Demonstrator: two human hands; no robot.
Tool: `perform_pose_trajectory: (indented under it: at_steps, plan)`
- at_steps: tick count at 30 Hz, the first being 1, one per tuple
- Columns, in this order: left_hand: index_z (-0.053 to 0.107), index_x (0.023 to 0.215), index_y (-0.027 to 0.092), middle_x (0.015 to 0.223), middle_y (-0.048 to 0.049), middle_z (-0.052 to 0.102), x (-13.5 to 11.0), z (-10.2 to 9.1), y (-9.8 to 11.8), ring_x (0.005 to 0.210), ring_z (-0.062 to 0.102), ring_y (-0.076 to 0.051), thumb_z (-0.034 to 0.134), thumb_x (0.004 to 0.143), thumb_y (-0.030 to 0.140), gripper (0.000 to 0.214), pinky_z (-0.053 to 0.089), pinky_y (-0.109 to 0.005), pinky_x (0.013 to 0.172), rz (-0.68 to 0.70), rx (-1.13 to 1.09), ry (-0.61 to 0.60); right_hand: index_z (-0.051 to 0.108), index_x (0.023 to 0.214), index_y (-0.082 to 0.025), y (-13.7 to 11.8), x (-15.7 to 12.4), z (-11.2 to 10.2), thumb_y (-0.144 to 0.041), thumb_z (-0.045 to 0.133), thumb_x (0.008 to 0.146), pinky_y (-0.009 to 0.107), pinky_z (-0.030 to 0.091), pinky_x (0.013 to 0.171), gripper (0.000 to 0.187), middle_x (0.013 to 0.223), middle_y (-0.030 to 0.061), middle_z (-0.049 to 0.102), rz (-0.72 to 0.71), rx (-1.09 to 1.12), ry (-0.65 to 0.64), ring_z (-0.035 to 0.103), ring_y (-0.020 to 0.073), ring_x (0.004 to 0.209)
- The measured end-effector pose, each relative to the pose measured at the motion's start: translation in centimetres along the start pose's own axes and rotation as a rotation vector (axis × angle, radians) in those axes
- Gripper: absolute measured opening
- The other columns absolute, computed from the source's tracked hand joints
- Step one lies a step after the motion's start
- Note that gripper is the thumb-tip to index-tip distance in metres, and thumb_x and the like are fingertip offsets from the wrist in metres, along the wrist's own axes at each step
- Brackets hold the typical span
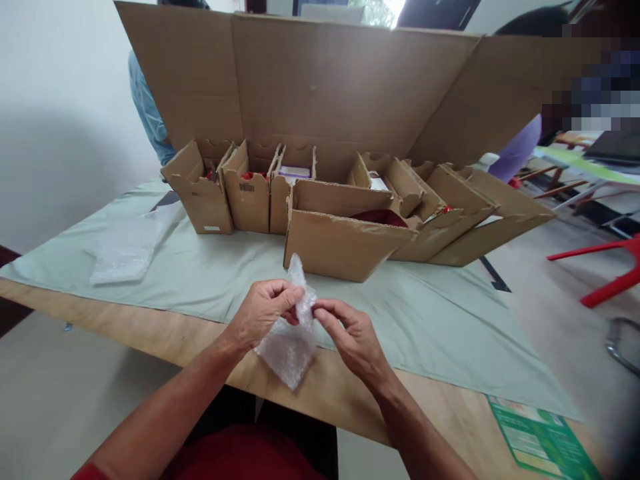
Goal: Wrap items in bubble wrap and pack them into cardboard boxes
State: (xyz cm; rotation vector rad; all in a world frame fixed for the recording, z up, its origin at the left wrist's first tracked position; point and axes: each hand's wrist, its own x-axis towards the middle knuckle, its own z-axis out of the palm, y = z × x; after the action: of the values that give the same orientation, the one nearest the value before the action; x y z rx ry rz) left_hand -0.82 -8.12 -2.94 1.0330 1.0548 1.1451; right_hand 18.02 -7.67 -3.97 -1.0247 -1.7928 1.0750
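A piece of bubble wrap (289,352) hangs over the wooden front edge of the table, its upper part bunched between my two hands. With thumb and fingers, my left hand (267,310) pinches the bunched part from the left. On the other side, my right hand (350,333) grips its right edge between thumb and fingertips. Whether anything lies inside the wrap cannot be made out. Just beyond my hands stands an open cardboard box (345,243) with something dark red in it.
More open cardboard boxes (250,203) stand in a row, before a tall cardboard panel (325,87). Flat bubble wrap sheets (123,250) lie on the pale green cloth (440,320) at left. A green printed sheet (543,433) lies front right. A red chair (613,273) stands beyond.
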Motion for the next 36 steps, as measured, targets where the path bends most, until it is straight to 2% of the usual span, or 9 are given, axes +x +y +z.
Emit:
perform_pose_trajectory:
  at_steps: [3,5,8,11,15,19,26,32,36]
  plan:
    - [0.063,0.061,0.016,0.058,-0.0003,0.063,0.2,-0.6,-0.1,0.053,0.058,-0.011,0.080,0.071,0.062,0.051,0.052,-0.026,0.056,0.014,-0.009,0.027,0.074,0.086,-0.022,0.7,-0.1,-1.0,-0.040,0.058,0.098,0.034,0.058,0.081,0.027,0.084,0.0038,0.078,0.024,0.049,-0.018,0.073,0.0194,0.081]
    - [0.065,0.063,0.015,0.059,-0.0008,0.063,0.5,-0.7,-0.2,0.055,0.059,-0.012,0.080,0.070,0.064,0.052,0.053,-0.026,0.056,-0.005,-0.035,0.042,0.075,0.095,-0.023,0.6,-0.5,-1.2,-0.040,0.066,0.092,0.035,0.058,0.084,0.019,0.093,0.0038,0.078,-0.005,0.018,-0.048,0.072,0.0203,0.087]
    - [0.065,0.065,0.014,0.060,-0.0017,0.064,0.8,-0.1,-0.4,0.056,0.060,-0.013,0.078,0.071,0.066,0.054,0.053,-0.027,0.056,-0.026,-0.058,0.043,0.072,0.107,-0.025,0.1,-0.9,-0.7,-0.038,0.077,0.082,0.036,0.057,0.088,0.028,0.103,0.0034,0.078,-0.052,-0.034,-0.058,0.071,0.0217,0.093]
    - [0.062,0.061,0.015,0.056,0.0003,0.060,0.9,0.5,-0.6,0.052,0.057,-0.012,0.077,0.072,0.068,0.055,0.050,-0.025,0.054,-0.010,-0.042,0.022,0.072,0.090,-0.024,0.1,-1.1,-0.1,-0.032,0.066,0.091,0.033,0.056,0.081,0.010,0.089,0.0021,0.077,-0.036,-0.032,0.003,0.071,0.0190,0.083]
    - [0.061,0.062,0.017,0.056,0.0016,0.059,0.7,0.3,-0.8,0.052,0.055,-0.011,0.070,0.079,0.068,0.055,0.047,-0.024,0.054,0.048,0.033,0.051,0.070,0.082,-0.022,0.6,-1.2,0.1,-0.034,0.058,0.097,0.032,0.056,0.079,0.022,0.082,0.0024,0.076,0.020,0.061,0.064,0.071,0.0183,0.080]
    - [0.058,0.060,0.018,0.054,0.0021,0.056,0.1,0.3,-1.0,0.053,0.052,-0.011,0.061,0.089,0.063,0.053,0.043,-0.024,0.056,0.107,0.158,0.056,0.069,0.090,-0.023,0.4,-1.2,0.7,-0.033,0.068,0.089,0.033,0.055,0.082,0.010,0.093,0.0031,0.076,0.002,0.094,0.086,0.070,0.0187,0.085]
    - [0.056,0.057,0.019,0.052,0.0012,0.056,-0.8,0.7,-1.4,0.053,0.052,-0.012,0.056,0.092,0.064,0.057,0.043,-0.025,0.059,0.140,0.213,0.025,0.064,0.075,-0.022,0.3,-0.9,1.8,-0.035,0.063,0.093,0.028,0.048,0.074,0.022,0.074,-0.0011,0.065,0.014,0.196,0.040,0.059,0.0150,0.072]
    - [0.052,0.060,0.018,0.055,0.0047,0.051,-1.1,-1.8,-1.8,0.052,0.044,-0.009,0.072,0.078,0.069,0.057,0.037,-0.022,0.053,0.085,-0.070,0.142,0.071,0.081,-0.022,1.6,-1.6,0.4,-0.044,0.069,0.089,0.032,0.050,0.084,0.024,0.082,0.0017,0.072,0.186,0.435,0.116,0.066,0.0184,0.083]
    - [0.057,0.063,0.017,0.059,0.0035,0.054,-2.6,-4.3,-1.6,0.054,0.045,-0.009,0.073,0.080,0.065,0.053,0.038,-0.022,0.054,-0.021,-0.059,0.110,0.070,0.075,-0.022,1.2,-0.8,-2.3,-0.047,0.074,0.083,0.034,0.051,0.081,0.027,0.079,0.0012,0.073,0.289,0.449,0.085,0.065,0.0167,0.072]
